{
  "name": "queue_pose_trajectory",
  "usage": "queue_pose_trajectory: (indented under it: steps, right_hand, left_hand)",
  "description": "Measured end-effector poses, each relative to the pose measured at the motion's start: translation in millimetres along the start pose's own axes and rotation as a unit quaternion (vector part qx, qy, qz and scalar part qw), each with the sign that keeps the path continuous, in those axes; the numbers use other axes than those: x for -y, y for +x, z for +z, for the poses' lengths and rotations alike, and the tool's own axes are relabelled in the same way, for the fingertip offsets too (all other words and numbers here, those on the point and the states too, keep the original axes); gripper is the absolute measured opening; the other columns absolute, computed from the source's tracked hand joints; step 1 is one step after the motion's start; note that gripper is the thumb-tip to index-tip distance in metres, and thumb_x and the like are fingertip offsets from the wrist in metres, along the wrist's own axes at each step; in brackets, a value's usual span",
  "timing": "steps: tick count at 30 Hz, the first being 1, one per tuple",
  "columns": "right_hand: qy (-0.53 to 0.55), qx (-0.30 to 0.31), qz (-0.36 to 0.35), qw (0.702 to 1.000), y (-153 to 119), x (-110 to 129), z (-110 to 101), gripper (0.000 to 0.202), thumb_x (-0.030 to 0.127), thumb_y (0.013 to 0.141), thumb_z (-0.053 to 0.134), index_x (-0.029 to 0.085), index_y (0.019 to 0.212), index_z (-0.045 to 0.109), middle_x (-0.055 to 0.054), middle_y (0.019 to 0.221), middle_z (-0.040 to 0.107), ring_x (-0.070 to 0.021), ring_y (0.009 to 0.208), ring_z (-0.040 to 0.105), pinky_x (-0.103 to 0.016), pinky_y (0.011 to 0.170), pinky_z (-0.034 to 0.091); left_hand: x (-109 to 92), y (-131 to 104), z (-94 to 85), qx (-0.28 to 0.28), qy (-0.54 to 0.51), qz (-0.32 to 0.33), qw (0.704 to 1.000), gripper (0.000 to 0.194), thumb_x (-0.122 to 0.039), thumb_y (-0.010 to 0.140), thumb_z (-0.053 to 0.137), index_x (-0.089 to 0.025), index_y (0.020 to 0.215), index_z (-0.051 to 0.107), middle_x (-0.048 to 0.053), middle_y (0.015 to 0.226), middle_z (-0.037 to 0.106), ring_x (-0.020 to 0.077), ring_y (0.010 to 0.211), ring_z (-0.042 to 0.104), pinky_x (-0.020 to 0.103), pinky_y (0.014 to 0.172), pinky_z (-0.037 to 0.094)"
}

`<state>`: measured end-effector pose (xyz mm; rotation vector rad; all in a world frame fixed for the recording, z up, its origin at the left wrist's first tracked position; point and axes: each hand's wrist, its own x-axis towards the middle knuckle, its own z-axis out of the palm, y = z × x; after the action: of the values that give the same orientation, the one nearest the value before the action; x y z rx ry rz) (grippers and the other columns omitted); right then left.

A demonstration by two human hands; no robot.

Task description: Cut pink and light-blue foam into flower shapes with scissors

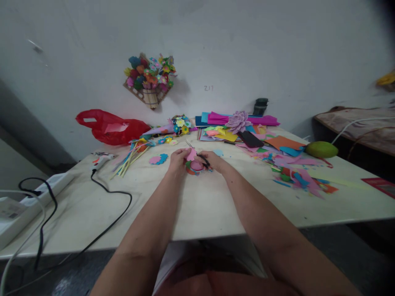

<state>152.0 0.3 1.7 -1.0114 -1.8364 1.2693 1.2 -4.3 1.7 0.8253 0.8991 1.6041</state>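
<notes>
Taking the pink piece (192,153) as the dial centre, with 12 o'clock toward the wall, you are holding that piece above the tabletop (210,205), directly ahead of your body. Your left hand (179,159) is forming a closed grip, with thumb and fingers pinching the edge of the pink piece at 9 o'clock. Your right hand (215,160) is closing its grip around the black handles of the scissors (203,160) at 3 o'clock, and the blades are pointing toward 11 o'clock; you cannot tell from this view how far they are parting. A small cluster of coloured pieces (194,167) is lying beneath your hands toward 6 o'clock. Scalloped discs (159,159), pink and blue, are overlapping at 9 o'clock, and a white glue gun (100,161) is resting farther out along that line. A red bag (120,130) is sitting near 10 o'clock. A purple flower (238,121) is standing out at 2 o'clock, with a dark phone (250,139) lying just in front of it. A green fruit (321,149) is resting at 3 o'clock, and loose scraps (304,179) are spreading between 3 and 4 o'clock.
</notes>
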Motion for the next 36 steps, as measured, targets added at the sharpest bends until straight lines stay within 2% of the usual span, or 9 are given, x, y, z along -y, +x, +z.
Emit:
queue_pose_trajectory:
  steps: [24,36]
  right_hand:
    - [0.008,-0.012,-0.009,1.000,-0.8,2.0,1.1,0.028,0.041,0.072,0.068,0.017,0.067,0.053,0.005,0.048,0.047,-0.0075,0.038,0.041,-0.021,0.036,0.028]
    - [0.006,-0.003,0.004,1.000,-2.2,3.4,0.4,0.027,0.040,0.078,0.063,0.016,0.069,0.053,0.003,0.052,0.053,-0.0072,0.038,0.045,-0.019,0.033,0.023]
  left_hand:
    - [1.8,2.4,-1.6,-0.013,-0.005,0.010,1.000,0.027,-0.019,0.050,0.084,-0.015,0.055,0.057,-0.001,0.054,0.057,0.0070,0.050,0.050,0.018,0.048,0.040]
    - [1.5,2.4,-2.4,-0.002,-0.005,0.014,1.000,0.027,-0.019,0.051,0.083,-0.015,0.056,0.057,-0.001,0.056,0.058,0.0069,0.049,0.050,0.019,0.047,0.040]
